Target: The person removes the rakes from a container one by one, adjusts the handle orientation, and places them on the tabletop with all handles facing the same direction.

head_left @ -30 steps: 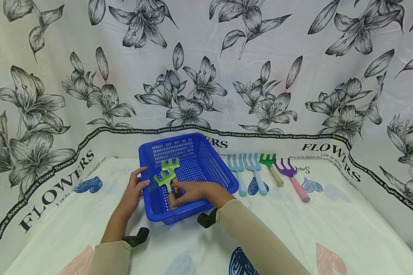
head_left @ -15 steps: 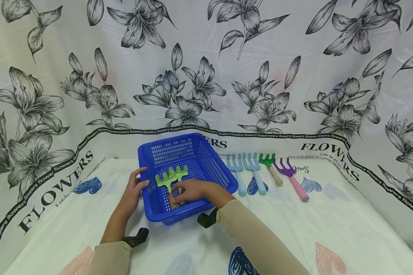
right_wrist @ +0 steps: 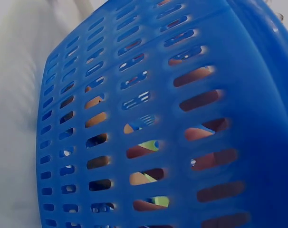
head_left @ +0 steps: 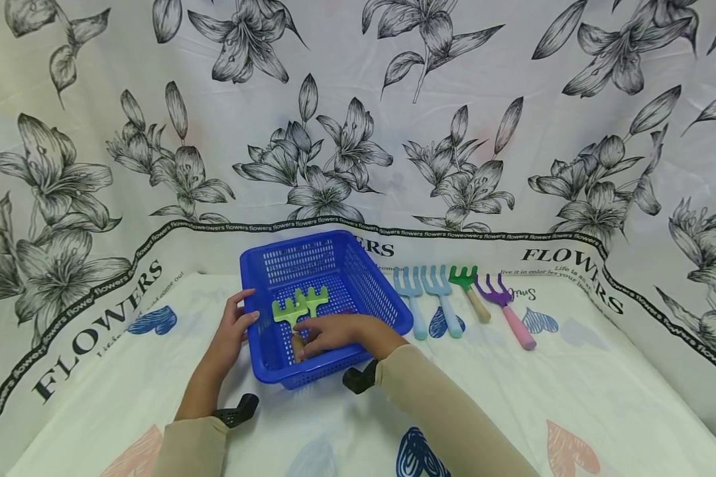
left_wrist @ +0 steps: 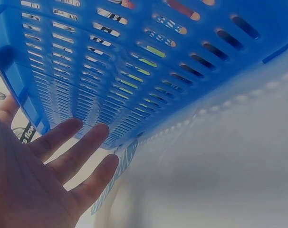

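Observation:
A blue plastic basket (head_left: pixel 256 351) stands tilted on the cloth. My left hand (head_left: pixel 235 326) holds its left rim with thumb and index finger over the edge; in the left wrist view the other fingers (left_wrist: pixel 89 152) stretch out below the wall. Inside lie two light green hand rakes with wooden handles: a left rake (head_left: pixel 289 311) and a right rake (head_left: pixel 317 299), side by side. My right hand (head_left: pixel 334 331) reaches over the front rim and pinches the left rake's handle; the right rake's handle is mostly hidden behind it. Through the slots, the right wrist view shows only pieces of fingers and green.
Right of the basket lie several hand rakes in a row: two light blue ones (head_left: pixel 416 305) (head_left: pixel 444 298), a dark green one (head_left: pixel 469 285) with a wooden handle, and a purple one (head_left: pixel 504 301) with a pink handle. A flowered curtain (head_left: pixel 358 192) hangs behind.
The right rake has shifted right and lies lower in the basket. The left rake has moved slightly right, and my right hand has gone to its handle. My left hand stays put.

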A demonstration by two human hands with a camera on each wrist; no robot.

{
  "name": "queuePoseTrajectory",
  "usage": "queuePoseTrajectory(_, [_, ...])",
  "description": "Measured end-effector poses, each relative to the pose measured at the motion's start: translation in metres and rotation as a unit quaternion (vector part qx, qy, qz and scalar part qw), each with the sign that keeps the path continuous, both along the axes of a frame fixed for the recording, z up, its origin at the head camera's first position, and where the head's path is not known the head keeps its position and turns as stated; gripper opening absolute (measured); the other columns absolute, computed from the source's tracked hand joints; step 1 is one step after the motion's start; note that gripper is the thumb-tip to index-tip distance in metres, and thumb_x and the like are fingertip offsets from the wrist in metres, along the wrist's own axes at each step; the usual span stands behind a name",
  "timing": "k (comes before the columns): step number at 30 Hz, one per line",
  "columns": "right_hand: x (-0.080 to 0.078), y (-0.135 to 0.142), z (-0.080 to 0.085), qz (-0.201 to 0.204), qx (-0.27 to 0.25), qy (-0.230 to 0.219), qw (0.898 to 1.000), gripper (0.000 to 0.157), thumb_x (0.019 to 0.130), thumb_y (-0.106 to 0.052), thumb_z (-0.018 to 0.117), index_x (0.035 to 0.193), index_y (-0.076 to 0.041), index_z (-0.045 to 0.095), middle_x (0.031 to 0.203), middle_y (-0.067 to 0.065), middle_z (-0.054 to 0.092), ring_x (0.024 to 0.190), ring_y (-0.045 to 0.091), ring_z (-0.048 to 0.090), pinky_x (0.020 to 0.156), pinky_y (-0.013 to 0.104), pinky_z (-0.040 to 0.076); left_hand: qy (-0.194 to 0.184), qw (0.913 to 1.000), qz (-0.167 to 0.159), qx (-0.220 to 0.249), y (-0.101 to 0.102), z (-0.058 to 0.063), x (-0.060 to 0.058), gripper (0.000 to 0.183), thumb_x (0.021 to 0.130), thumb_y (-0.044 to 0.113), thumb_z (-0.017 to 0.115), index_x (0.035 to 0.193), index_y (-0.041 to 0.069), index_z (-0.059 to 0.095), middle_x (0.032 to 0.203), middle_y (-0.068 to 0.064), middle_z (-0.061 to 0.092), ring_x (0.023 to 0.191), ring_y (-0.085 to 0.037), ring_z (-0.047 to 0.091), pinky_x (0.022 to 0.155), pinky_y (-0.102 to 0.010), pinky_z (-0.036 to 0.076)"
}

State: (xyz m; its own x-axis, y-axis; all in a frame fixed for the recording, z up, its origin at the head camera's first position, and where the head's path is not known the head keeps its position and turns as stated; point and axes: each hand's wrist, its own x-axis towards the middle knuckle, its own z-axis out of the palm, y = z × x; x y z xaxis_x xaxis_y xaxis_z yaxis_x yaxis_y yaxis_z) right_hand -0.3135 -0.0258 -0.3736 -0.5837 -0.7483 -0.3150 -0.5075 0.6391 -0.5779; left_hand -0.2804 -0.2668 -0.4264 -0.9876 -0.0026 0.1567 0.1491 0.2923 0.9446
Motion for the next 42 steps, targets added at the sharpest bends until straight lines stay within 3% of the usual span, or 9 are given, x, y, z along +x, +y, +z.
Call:
queuePoseTrajectory(4, [0.0027, 0.0013, 0.0015, -0.027, -0.011, -0.018, 0.999, 0.070, 0.092, -0.043, 0.062, 0.151, -0.021, 0.033, 0.131, 0.004, 0.060, 0.120, 0.021, 0.056, 0.105, 0.050, 0.038, 0.000, 1.0000, 0.001, -0.002, -0.0003, -0.0007, -0.0008, 0.058, 0.101, 0.032, 0.041, 0.153, 0.022, 0.016, 0.153, -0.027, 0.022, 0.134, -0.049, 0.034, 0.102, -0.066, 0.029])
queuePoseTrajectory(9, [0.0026, 0.0029, 0.0013, -0.054, -0.042, -0.018, 0.998, 0.069, 0.092, -0.039, 0.064, 0.151, -0.021, 0.034, 0.121, 0.006, 0.063, 0.103, 0.018, 0.062, 0.098, 0.047, 0.044, 0.000, 1.0000, 0.001, -0.002, -0.0001, 0.0001, 0.0001, 0.059, 0.101, 0.032, 0.040, 0.153, 0.023, 0.015, 0.153, -0.026, 0.021, 0.134, -0.049, 0.034, 0.102, -0.065, 0.029])
queuePoseTrajectory(15, [-0.0009, 0.0032, 0.0028, -0.075, -0.097, 0.013, 0.992, 0.074, 0.089, -0.030, 0.071, 0.152, -0.020, 0.033, 0.106, 0.003, 0.065, 0.092, 0.014, 0.061, 0.088, 0.037, 0.049, -0.003, 1.0000, -0.002, 0.000, 0.0009, 0.0023, 0.0012, 0.060, 0.101, 0.032, 0.040, 0.154, 0.024, 0.013, 0.154, -0.027, 0.021, 0.134, -0.049, 0.033, 0.103, -0.065, 0.028])
queuePoseTrajectory(20, [-0.0036, 0.0030, 0.0032, -0.087, -0.138, 0.051, 0.985, 0.078, 0.083, -0.011, 0.076, 0.150, -0.019, 0.036, 0.109, 0.009, 0.063, 0.084, 0.013, 0.056, 0.076, 0.027, 0.048, -0.006, 1.0000, -0.002, -0.003, 0.0009, 0.0020, 0.0009, 0.060, 0.101, 0.036, 0.040, 0.154, 0.023, 0.013, 0.154, -0.026, 0.020, 0.135, -0.048, 0.032, 0.103, -0.066, 0.027])
queuePoseTrajectory(25, [-0.0046, 0.0033, 0.0036, -0.112, -0.174, 0.051, 0.977, 0.070, 0.084, 0.010, 0.065, 0.145, -0.018, 0.044, 0.114, 0.011, 0.062, 0.078, 0.014, 0.053, 0.067, 0.024, 0.045, -0.008, 1.0000, -0.001, -0.003, 0.0002, 0.0008, 0.0000, 0.061, 0.101, 0.037, 0.040, 0.153, 0.024, 0.013, 0.154, -0.025, 0.020, 0.135, -0.048, 0.033, 0.104, -0.065, 0.028])
queuePoseTrajectory(31, [-0.0059, 0.0035, 0.0052, -0.148, -0.192, 0.082, 0.967, 0.059, 0.087, 0.010, 0.058, 0.139, -0.017, 0.051, 0.105, 0.001, 0.062, 0.084, 0.014, 0.056, 0.066, 0.022, 0.044, -0.006, 1.0000, -0.005, 0.002, -0.0011, -0.0001, -0.0024, 0.060, 0.101, 0.037, 0.040, 0.153, 0.024, 0.013, 0.155, -0.025, 0.020, 0.135, -0.048, 0.032, 0.104, -0.065, 0.027])
queuePoseTrajectory(35, [-0.0061, 0.0039, 0.0057, -0.176, -0.207, 0.102, 0.957, 0.055, 0.088, 0.007, 0.061, 0.136, -0.017, 0.053, 0.101, 0.000, 0.062, 0.078, 0.013, 0.055, 0.064, 0.023, 0.044, -0.003, 0.9999, -0.008, 0.006, -0.0018, -0.0004, -0.0035, 0.060, 0.101, 0.036, 0.040, 0.153, 0.024, 0.013, 0.154, -0.026, 0.019, 0.135, -0.048, 0.032, 0.103, -0.066, 0.028])
queuePoseTrajectory(42, [-0.0023, 0.0069, 0.0088, -0.245, -0.261, 0.122, 0.926, 0.048, 0.089, 0.003, 0.061, 0.133, -0.017, 0.055, 0.095, -0.001, 0.063, 0.083, 0.012, 0.060, 0.065, 0.026, 0.048, 0.006, 1.0000, -0.007, 0.003, -0.0021, -0.0018, -0.0019, 0.060, 0.101, 0.035, 0.041, 0.153, 0.023, 0.013, 0.153, -0.026, 0.022, 0.133, -0.049, 0.035, 0.102, -0.065, 0.030])
